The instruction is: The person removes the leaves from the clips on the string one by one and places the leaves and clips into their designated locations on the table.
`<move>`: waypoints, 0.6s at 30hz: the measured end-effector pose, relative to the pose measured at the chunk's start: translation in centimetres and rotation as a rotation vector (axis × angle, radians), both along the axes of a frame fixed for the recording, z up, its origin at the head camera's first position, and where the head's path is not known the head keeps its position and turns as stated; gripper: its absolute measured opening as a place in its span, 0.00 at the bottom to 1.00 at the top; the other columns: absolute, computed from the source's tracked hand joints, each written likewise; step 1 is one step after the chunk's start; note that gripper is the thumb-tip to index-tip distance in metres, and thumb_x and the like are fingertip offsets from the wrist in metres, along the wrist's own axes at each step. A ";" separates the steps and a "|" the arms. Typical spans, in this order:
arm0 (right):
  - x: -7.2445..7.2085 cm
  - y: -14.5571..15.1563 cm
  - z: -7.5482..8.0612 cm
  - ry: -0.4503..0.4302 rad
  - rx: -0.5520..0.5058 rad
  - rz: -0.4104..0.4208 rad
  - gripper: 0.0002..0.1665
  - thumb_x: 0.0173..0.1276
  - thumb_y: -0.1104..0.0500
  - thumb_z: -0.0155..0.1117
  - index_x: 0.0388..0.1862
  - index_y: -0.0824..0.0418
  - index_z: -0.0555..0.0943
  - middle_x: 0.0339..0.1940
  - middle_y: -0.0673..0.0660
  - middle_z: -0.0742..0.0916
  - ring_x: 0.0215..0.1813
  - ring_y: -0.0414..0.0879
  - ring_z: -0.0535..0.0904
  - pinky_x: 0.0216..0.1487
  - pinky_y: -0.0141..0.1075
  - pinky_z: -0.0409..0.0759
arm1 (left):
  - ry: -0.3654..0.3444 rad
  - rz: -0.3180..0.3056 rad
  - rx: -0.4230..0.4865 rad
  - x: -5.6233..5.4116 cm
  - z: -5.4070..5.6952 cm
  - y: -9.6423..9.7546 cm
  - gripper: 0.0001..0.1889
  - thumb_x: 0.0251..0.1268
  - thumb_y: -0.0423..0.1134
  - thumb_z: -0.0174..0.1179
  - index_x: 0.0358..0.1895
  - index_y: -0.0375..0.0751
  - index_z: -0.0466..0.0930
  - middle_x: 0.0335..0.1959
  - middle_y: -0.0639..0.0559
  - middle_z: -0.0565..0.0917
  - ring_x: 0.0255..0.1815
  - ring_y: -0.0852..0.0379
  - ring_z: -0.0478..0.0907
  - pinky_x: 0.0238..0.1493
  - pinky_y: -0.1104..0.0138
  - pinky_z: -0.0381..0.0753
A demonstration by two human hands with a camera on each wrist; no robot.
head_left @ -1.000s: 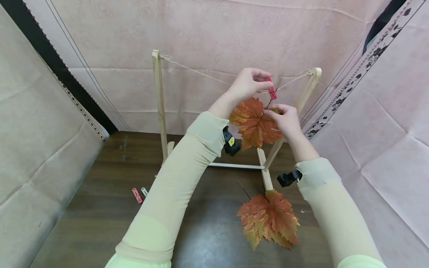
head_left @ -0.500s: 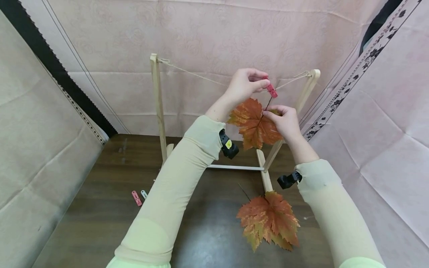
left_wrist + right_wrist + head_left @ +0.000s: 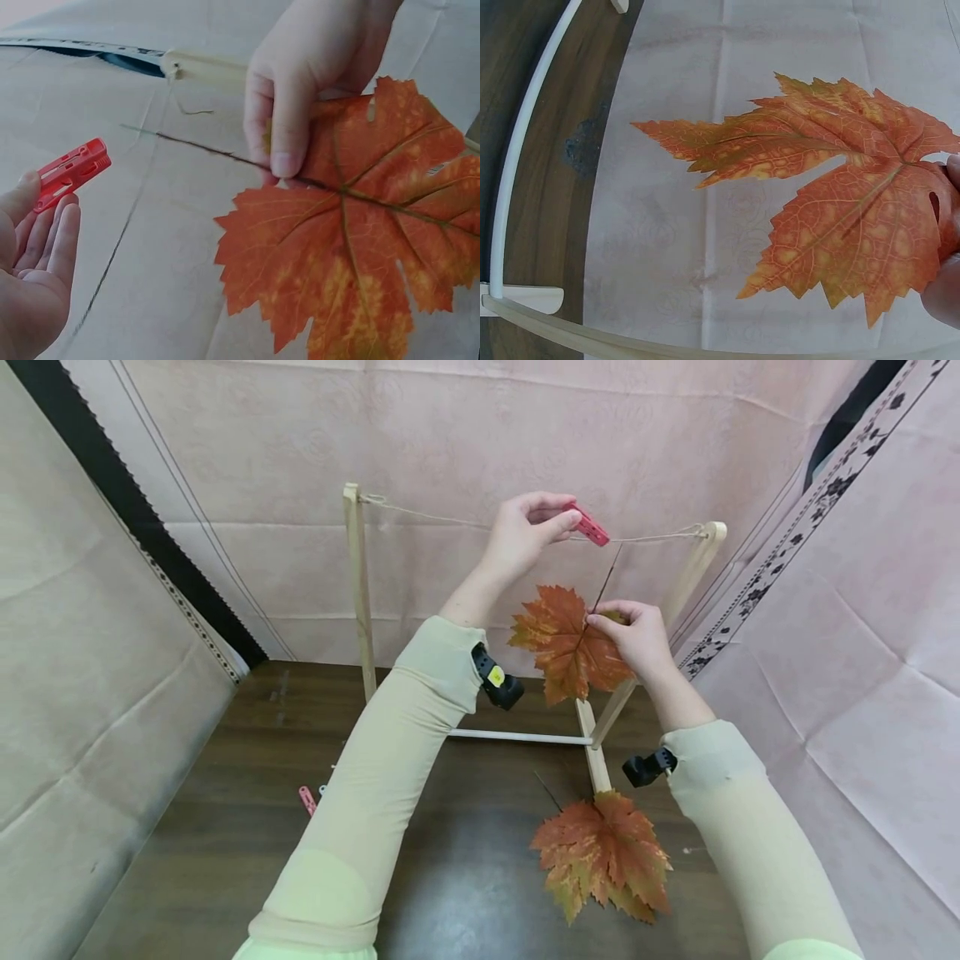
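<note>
Between thumb and fingers, my left hand [image 3: 528, 531] pinches a red clothespin [image 3: 589, 525] at the height of the string [image 3: 438, 517]. Lower and to the right, my right hand [image 3: 636, 631] pinches an orange artificial maple leaf [image 3: 567, 639] where its stem meets the blade. The leaf's thin stem [image 3: 217, 152] points up toward the string, its tip close to it. In the left wrist view the clothespin [image 3: 73, 173] is apart from the stem. Only fingertips [image 3: 941, 296] of the right hand show at the edge of the right wrist view.
The string spans two wooden posts [image 3: 358, 593], joined low down by a white rod [image 3: 517, 737]. More orange leaves [image 3: 603, 856] lie on the dark table [image 3: 465, 877] in front. A pink clothespin [image 3: 307, 799] lies at left, partly behind the left sleeve, beside a pale one.
My left hand has moved up and left with the red clothespin, away from the leaf's stem. The string has gone from sagging to nearly straight. My right hand and leaf stay almost still.
</note>
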State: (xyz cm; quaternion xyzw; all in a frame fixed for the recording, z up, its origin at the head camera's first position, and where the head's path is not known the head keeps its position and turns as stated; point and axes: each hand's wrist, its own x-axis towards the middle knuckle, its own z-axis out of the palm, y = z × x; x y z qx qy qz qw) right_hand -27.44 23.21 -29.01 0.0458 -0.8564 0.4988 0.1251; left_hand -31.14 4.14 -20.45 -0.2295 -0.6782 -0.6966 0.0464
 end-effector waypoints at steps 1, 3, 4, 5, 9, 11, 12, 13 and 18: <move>0.0 0.0 0.0 0.000 -0.004 0.005 0.20 0.62 0.55 0.66 0.46 0.70 0.81 0.15 0.37 0.78 0.11 0.31 0.68 0.17 0.25 0.71 | -0.003 0.001 0.006 0.0 0.0 -0.3 0.19 0.61 0.35 0.61 0.55 0.32 0.76 0.50 0.40 0.82 0.48 0.51 0.82 0.47 0.72 0.81; 0.0 0.0 0.0 -0.004 -0.019 0.012 0.19 0.62 0.55 0.66 0.45 0.69 0.82 0.18 0.37 0.79 0.11 0.31 0.68 0.17 0.25 0.71 | -0.002 0.006 0.020 0.1 0.1 -0.7 0.19 0.61 0.34 0.60 0.55 0.32 0.76 0.50 0.40 0.82 0.47 0.52 0.82 0.47 0.72 0.81; 0.0 0.0 0.0 -0.006 -0.022 0.013 0.18 0.62 0.56 0.66 0.45 0.68 0.82 0.19 0.37 0.79 0.11 0.31 0.67 0.17 0.25 0.71 | 0.001 0.008 0.020 0.1 0.0 -1.0 0.19 0.61 0.34 0.60 0.55 0.32 0.76 0.49 0.40 0.81 0.47 0.53 0.82 0.47 0.72 0.81; 0.0 0.0 -0.1 -0.007 -0.026 0.012 0.17 0.61 0.56 0.66 0.44 0.67 0.83 0.20 0.36 0.80 0.11 0.31 0.67 0.17 0.25 0.71 | 0.000 0.006 0.026 0.1 0.0 -1.2 0.19 0.61 0.34 0.60 0.55 0.32 0.76 0.49 0.40 0.81 0.47 0.53 0.81 0.47 0.72 0.81; 0.1 0.0 -0.3 -0.012 -0.028 0.007 0.11 0.61 0.56 0.67 0.40 0.61 0.85 0.19 0.37 0.81 0.10 0.32 0.64 0.15 0.26 0.69 | -0.016 0.000 0.038 -0.1 -0.3 -2.0 0.19 0.61 0.33 0.60 0.56 0.31 0.75 0.50 0.38 0.81 0.48 0.52 0.81 0.48 0.71 0.81; 0.1 0.0 -0.4 -0.014 -0.021 0.012 0.10 0.61 0.55 0.67 0.38 0.59 0.85 0.16 0.38 0.80 0.09 0.33 0.63 0.14 0.27 0.68 | -0.021 -0.007 0.034 -0.1 -0.5 -2.4 0.19 0.62 0.32 0.59 0.56 0.30 0.75 0.50 0.37 0.80 0.49 0.51 0.80 0.48 0.71 0.81; 0.1 0.0 -0.4 -0.017 -0.018 0.018 0.10 0.62 0.55 0.66 0.38 0.59 0.85 0.14 0.39 0.79 0.08 0.33 0.63 0.13 0.27 0.67 | -0.028 -0.008 0.024 -0.1 -0.6 -2.6 0.19 0.62 0.32 0.59 0.57 0.30 0.74 0.51 0.37 0.80 0.50 0.51 0.80 0.48 0.71 0.81; 0.1 0.0 -0.5 -0.018 -0.014 0.025 0.10 0.62 0.55 0.66 0.38 0.59 0.85 0.12 0.40 0.77 0.08 0.34 0.63 0.12 0.28 0.66 | -0.037 -0.008 0.014 -0.1 -0.7 -2.8 0.20 0.62 0.32 0.59 0.57 0.30 0.74 0.51 0.37 0.80 0.50 0.51 0.80 0.49 0.71 0.81; 0.3 0.1 -0.6 -0.034 0.011 0.088 0.11 0.62 0.54 0.66 0.40 0.60 0.84 0.09 0.41 0.76 0.07 0.35 0.62 0.12 0.29 0.68 | -0.075 -0.012 -0.042 0.1 -1.4 -3.9 0.21 0.62 0.34 0.59 0.58 0.32 0.74 0.52 0.38 0.80 0.50 0.52 0.80 0.50 0.71 0.80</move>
